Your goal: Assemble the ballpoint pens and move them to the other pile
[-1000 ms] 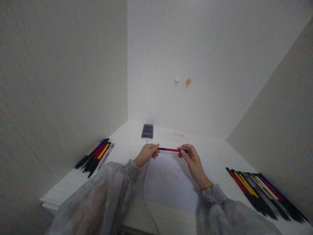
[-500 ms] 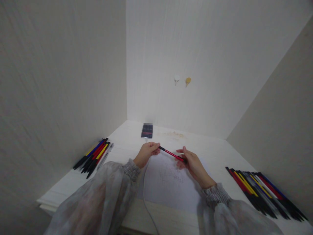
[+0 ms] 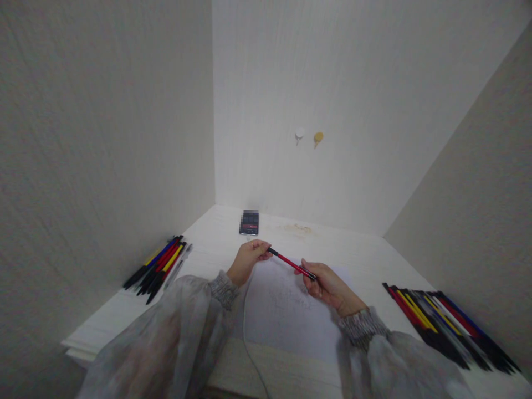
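Note:
A red pen [image 3: 290,262] with black ends is held between both hands, slanting down to the right above a sheet of paper [image 3: 286,321]. My left hand [image 3: 250,260] is closed on the pen's upper black end, pinching it between thumb and fingers. At the lower right end my right hand [image 3: 326,285] has its thumb and fingers closed round the black part. Faint handwriting shows on the paper below the hands.
Pens of several colours lie in a pile [image 3: 160,266] by the left wall and in a row [image 3: 449,327] by the right wall. A phone [image 3: 249,222] stands at the back, with a white cable [image 3: 245,327] running forward. Two hooks [image 3: 318,137] are on the back wall.
My right hand has closed its fingers, which were more spread, onto the pen's lower end and turned slightly. My left hand has kept its hold almost unmoved.

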Demonstrator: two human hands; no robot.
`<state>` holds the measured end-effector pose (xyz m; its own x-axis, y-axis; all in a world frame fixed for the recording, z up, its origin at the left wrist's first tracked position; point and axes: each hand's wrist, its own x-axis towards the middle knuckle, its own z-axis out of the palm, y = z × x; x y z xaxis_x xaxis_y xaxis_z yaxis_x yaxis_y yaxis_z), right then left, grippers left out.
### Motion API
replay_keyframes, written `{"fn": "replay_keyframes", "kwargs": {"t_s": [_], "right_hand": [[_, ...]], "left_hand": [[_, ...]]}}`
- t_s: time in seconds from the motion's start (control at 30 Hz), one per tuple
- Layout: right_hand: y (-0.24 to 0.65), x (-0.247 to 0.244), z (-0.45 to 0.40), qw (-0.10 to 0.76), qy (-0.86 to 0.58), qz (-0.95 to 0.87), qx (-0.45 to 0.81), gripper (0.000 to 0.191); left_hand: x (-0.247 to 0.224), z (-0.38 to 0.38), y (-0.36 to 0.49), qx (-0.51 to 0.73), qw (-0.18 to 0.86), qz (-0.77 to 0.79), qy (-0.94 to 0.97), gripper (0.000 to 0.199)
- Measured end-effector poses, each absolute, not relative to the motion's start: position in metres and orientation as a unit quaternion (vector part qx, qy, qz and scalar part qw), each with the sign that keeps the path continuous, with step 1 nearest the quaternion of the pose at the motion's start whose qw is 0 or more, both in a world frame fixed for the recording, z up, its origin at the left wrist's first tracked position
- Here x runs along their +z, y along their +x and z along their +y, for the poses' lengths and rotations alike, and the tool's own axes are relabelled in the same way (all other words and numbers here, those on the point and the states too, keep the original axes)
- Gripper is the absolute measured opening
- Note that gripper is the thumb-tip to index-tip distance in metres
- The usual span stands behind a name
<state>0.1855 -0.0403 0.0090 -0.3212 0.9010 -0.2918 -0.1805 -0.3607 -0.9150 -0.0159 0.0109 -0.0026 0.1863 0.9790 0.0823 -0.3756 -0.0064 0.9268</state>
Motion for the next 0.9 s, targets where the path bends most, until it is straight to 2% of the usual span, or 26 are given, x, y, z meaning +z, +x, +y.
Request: {"fn": "replay_keyframes", "kwargs": {"t_s": [0.13,0.27,0.43,0.53,0.63,0.7,0.8,0.83,0.9], "right_hand": [[0.1852,0.0056,-0.036,0.46,-0.416,-0.399,0.676,0.015],[0.1829,0.006,-0.0352,0.529,-0.396,-0.375,0.65,0.02],[0.1813,0.0076,-0.0385,0.45,-0.436,-0.382,0.679,0.03],[0.1789,0.0079,-0.0391,0.496,-0.445,-0.403,0.627,0.019],[0.1783,0.0096,-0.0392,0.54,-0.426,-0.407,0.602,0.023],[0.18,0.0097,-0.0392,0.512,-0.424,-0.396,0.633,0.02],[0.1827,0.0067,-0.0388,0.422,-0.453,-0.397,0.678,0.029],[0.183,0.0054,-0.0384,0.41,-0.462,-0.402,0.676,0.029],[0.1823,0.0039,-0.0378,0.441,-0.458,-0.41,0.654,0.018]], "left_hand": [[-0.0019,0.0106,-0.0158,0.547,0.628,0.33,0.444,0.024],[-0.0019,0.0101,-0.0151,0.548,0.641,0.329,0.425,0.023],[-0.0007,0.008,-0.0148,0.538,0.647,0.309,0.443,0.023],[0.0004,0.0074,-0.0155,0.534,0.654,0.303,0.442,0.024],[0.0008,0.0076,-0.016,0.541,0.658,0.303,0.426,0.024],[0.0007,0.0076,-0.0157,0.537,0.664,0.302,0.424,0.025],[0.0003,0.007,-0.0145,0.521,0.674,0.299,0.431,0.024],[0.0002,0.0068,-0.014,0.518,0.675,0.298,0.432,0.024],[-0.0002,0.0066,-0.0133,0.518,0.677,0.296,0.43,0.024]]}}
